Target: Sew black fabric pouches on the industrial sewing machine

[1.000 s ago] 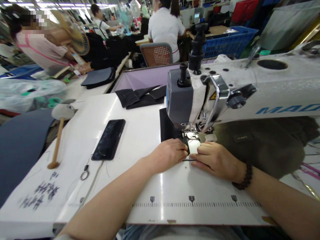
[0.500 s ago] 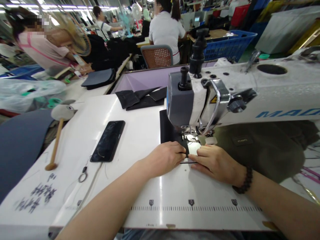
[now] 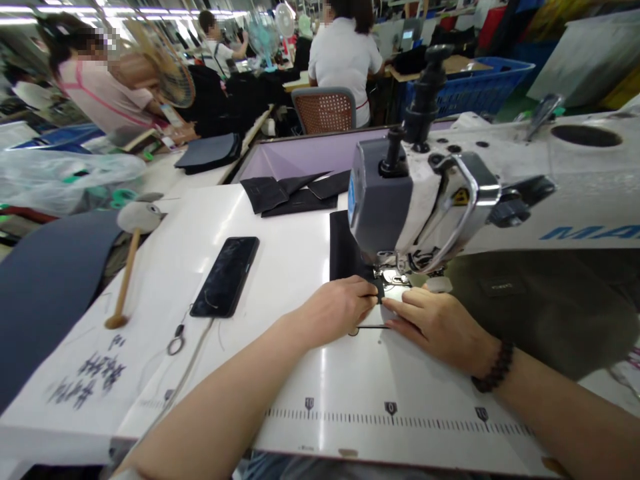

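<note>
A black fabric piece (image 3: 343, 243) lies flat on the machine bed, its near end at the presser foot (image 3: 393, 275) of a sewing machine (image 3: 385, 193). My left hand (image 3: 343, 308) is closed on the near edge of that fabric, fingertips bunched at its corner. Just right of it, my right hand (image 3: 437, 323) rests low over the metal plate. Its index finger is stretched out and touches the fabric's edge; the thumb stays apart below. The needle tip is too small to make out.
Folded black fabric pieces (image 3: 295, 193) lie behind. A phone (image 3: 225, 277), a key ring (image 3: 176, 341) and a wooden-handled tool (image 3: 131, 267) are to the left. Olive fabric (image 3: 540, 307) sits under the machine arm at right. Several people work beyond the table.
The view has shifted, so the machine and table appear farther right. Both hands stay at the fabric's near edge, which has moved slightly forward towards the presser foot.
</note>
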Demonstrator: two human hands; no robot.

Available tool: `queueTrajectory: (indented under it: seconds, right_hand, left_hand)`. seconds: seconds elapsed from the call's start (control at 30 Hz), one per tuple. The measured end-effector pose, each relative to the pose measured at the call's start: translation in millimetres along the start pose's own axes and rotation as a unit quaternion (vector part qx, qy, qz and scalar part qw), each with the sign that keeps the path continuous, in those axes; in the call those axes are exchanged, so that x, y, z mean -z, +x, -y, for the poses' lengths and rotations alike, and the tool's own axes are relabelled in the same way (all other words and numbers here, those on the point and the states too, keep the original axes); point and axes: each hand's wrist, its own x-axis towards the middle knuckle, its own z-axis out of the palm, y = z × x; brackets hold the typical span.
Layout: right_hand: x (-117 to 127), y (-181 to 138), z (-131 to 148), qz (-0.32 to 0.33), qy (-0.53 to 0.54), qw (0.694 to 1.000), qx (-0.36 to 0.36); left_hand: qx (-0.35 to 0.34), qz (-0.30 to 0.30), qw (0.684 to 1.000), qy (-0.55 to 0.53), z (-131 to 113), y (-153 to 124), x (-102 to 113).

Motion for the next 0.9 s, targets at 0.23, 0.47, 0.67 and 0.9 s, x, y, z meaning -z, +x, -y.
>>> queueTrajectory:
  seconds: [0.23,0.47,0.67,0.9]
  right_hand:
    - [-7,1,0,-0.025,-0.031,0.999,-0.026]
    - [-6,6,3,-0.021,-0.067,0.996,-0.052]
    - [-6,5,4,-0.025,-0.070,0.996,-0.058]
    - [-6,6,4,-0.020,-0.076,0.995,-0.060]
  left_hand:
    - [0.020,-0.016,1.000,0.016,5,3,-1]
    - [0.035,-0.010,0.999,0.032,9,8,-1]
    - [0.050,-0.014,0.998,0.036,11,9,-3]
    - [0.070,-0.006,0.997,0.037,11,11,-3]
